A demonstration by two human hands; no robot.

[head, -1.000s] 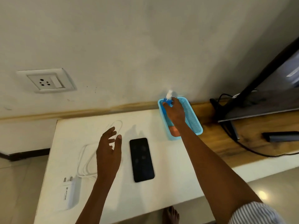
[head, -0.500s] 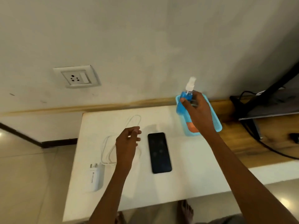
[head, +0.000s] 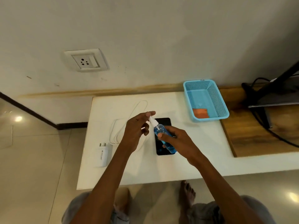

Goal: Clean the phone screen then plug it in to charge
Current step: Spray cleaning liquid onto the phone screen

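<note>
A black phone (head: 163, 120) lies face up on the white table (head: 161, 170). Just above it my right hand (head: 177, 140) grips a blue spray bottle (head: 159, 128), tilted with its white nozzle up and to the left. My left hand (head: 135, 131) meets the nozzle, with the index finger over its top and the thumb beneath, pinching the white cap. A white charger adapter (head: 102, 155) lies at the table's left edge. Its white cable (head: 119, 129) is coiled behind my left hand. On the wall up to the left is a socket (head: 86, 61).
A blue mesh basket (head: 200, 81) stands at the table's back right with an orange cloth (head: 200, 113) inside. Right of it a wooden shelf (head: 258, 136) carries a dark screen (head: 278, 92) and black cables. My bare feet are on the tiled floor below the table.
My right hand lifted the spray bottle out of the basket and brought it left, over the phone. My left hand rose from above the cable to the nozzle.
</note>
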